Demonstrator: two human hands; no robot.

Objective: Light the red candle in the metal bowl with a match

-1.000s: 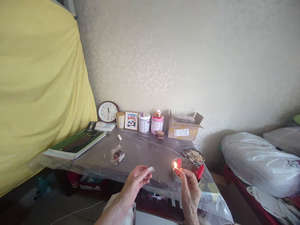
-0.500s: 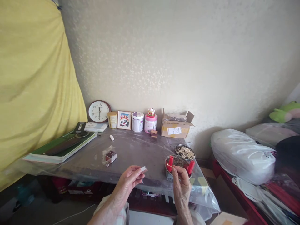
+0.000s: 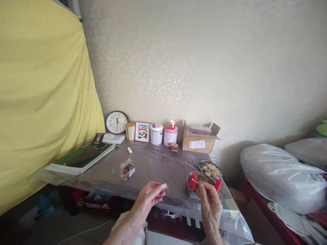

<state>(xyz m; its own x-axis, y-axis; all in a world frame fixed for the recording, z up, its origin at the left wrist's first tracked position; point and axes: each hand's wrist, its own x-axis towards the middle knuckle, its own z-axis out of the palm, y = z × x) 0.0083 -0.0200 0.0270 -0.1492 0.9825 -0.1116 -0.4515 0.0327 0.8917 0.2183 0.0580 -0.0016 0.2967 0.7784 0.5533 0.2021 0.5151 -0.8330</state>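
At the plastic-covered bench (image 3: 153, 163), my left hand (image 3: 149, 197) pinches a small matchbox (image 3: 165, 186) between thumb and forefingers, held just left of the metal tin (image 3: 190, 190) that serves as my landmark. My right hand (image 3: 209, 200) hovers at the tin's near rim, fingers pressed together on a thin match (image 3: 194, 181) whose tip points toward the red candle (image 3: 193, 179) standing at the tin's left side. A second red candle (image 3: 218, 184) stands at the tin's right side. I see no clear flame on either candle, and the match tip is too small to tell whether it burns, so by my reading the lighting is not finished: the match is out of the box and at the wick, both candles remain to catch. Just behind the tin sits a dish of matchsticks (image 3: 211, 169); well behind it, against the wall, a cardboard box (image 3: 199, 141); far to its left, a wrapped matchbox pack (image 3: 127, 170).
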